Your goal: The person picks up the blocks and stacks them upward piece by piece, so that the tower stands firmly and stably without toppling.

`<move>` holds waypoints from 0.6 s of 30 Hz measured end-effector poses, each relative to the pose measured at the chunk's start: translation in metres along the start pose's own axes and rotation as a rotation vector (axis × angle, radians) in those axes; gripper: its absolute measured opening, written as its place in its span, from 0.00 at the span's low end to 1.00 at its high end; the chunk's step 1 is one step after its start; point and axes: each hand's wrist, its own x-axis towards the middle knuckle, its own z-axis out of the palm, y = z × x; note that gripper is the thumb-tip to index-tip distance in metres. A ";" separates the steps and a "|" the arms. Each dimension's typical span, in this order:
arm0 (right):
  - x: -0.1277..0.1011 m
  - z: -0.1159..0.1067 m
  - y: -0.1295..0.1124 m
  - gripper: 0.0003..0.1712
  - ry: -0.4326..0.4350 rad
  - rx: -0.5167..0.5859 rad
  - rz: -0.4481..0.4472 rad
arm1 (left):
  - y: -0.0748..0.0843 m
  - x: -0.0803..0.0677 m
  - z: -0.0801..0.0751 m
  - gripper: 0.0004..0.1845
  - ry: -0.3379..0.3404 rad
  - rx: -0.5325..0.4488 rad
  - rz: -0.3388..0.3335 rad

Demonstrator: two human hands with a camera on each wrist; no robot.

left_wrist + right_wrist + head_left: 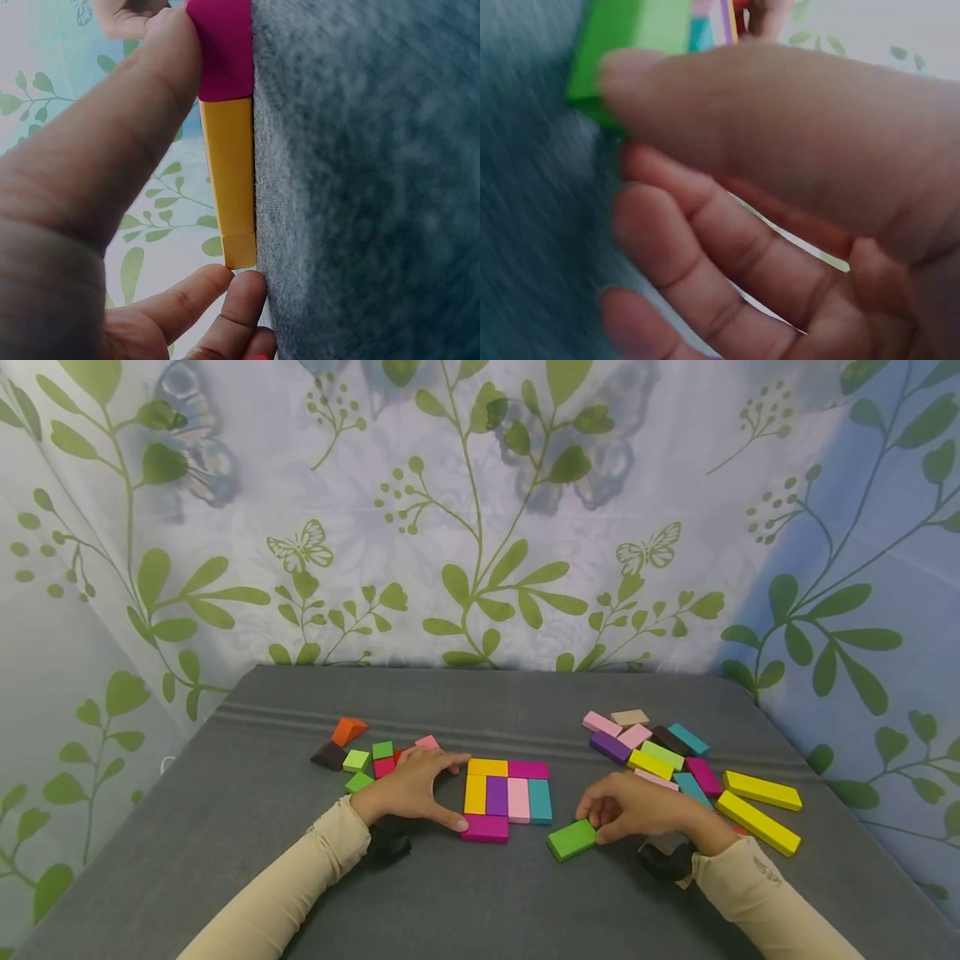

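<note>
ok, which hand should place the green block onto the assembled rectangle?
Right. The right hand already pinches the green block, just right of the assembled rectangle. The left hand is busy bracing the rectangle's left edge.

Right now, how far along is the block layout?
Done: a flat cluster of seven blocks at mid-table. In hand: right hand holds a green block; left hand braces the cluster's left edge. Left: loose piles right and left.

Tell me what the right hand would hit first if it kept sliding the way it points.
The right hand, pinching the green block, points left toward the assembled blocks. It would probably meet the teal block on their right edge first, though depth is uncertain.
</note>
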 end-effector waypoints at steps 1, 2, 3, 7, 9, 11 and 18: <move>0.001 0.003 0.001 0.12 0.001 0.022 -0.005 | 0.000 0.000 0.000 0.55 -0.001 -0.001 -0.001; 0.002 0.005 0.001 0.12 0.005 0.037 -0.016 | 0.000 0.000 0.000 0.55 -0.001 -0.003 -0.002; 0.004 0.008 0.002 0.11 0.010 0.032 -0.035 | 0.000 0.000 0.000 0.55 -0.001 -0.004 -0.003; 0.011 0.017 -0.002 0.11 0.057 0.038 -0.023 | -0.001 0.000 0.000 0.55 0.001 -0.001 -0.003; 0.015 0.021 -0.005 0.11 0.088 0.034 0.006 | -0.001 0.000 0.000 0.55 0.002 -0.003 -0.003; 0.018 0.025 -0.009 0.12 0.119 0.048 0.051 | -0.001 0.000 0.000 0.55 0.002 -0.004 -0.004; 0.028 0.035 0.028 0.19 0.188 0.014 0.064 | 0.000 0.000 0.001 0.55 0.005 -0.007 -0.002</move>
